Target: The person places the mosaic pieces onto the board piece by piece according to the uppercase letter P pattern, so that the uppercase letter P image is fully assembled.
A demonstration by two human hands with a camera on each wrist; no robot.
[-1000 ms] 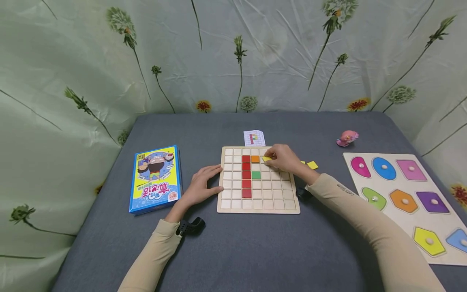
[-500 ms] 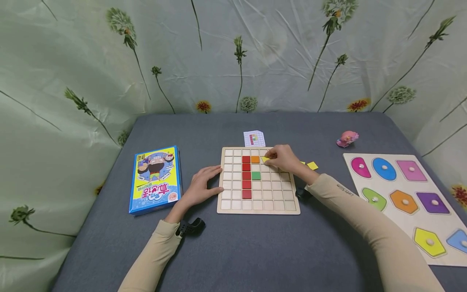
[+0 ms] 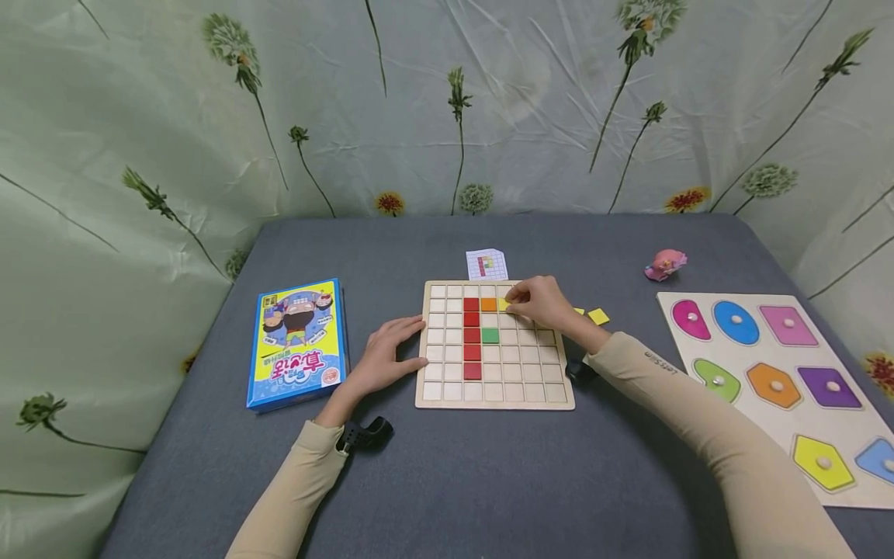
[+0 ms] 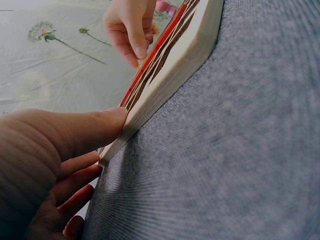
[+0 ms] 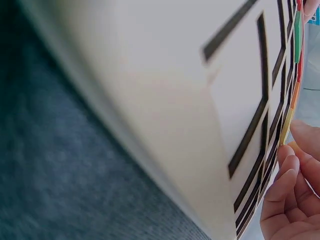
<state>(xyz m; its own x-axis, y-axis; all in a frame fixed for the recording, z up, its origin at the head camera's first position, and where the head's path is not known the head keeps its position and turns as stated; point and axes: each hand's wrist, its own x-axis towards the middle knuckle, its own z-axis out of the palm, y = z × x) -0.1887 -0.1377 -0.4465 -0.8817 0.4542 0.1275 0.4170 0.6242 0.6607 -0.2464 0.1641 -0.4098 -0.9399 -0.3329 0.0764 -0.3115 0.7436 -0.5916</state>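
A wooden grid board [image 3: 531, 394] lies flat on the table. It bears a column of red tiles [image 3: 472, 335], an orange tile [image 3: 488, 304] and a green tile [image 3: 490, 335]. Beside the orange one is a yellow tile [image 3: 504, 305], whose right end my right hand [image 3: 542, 301] pinches between thumb and fingertips. The right wrist view shows that thumb and those curled fingers [image 5: 286, 172] at the tile. My left hand [image 3: 382, 353] rests against the board's left edge, fingers extended; in the left wrist view its thumb [image 4: 95, 131] touches the rim.
A small pattern card [image 3: 486, 265] lies behind the board. More yellow tiles [image 3: 598, 316] lie to its right, partly behind my right hand. A blue box [image 3: 296, 341] stands left, a shape puzzle board [image 3: 740, 404] right, and a pink figurine [image 3: 665, 265] at the back right.
The yellow tile has shifted slightly left and now lies flatter, close against the orange tile. My right hand has barely moved; the left hand has stayed put.
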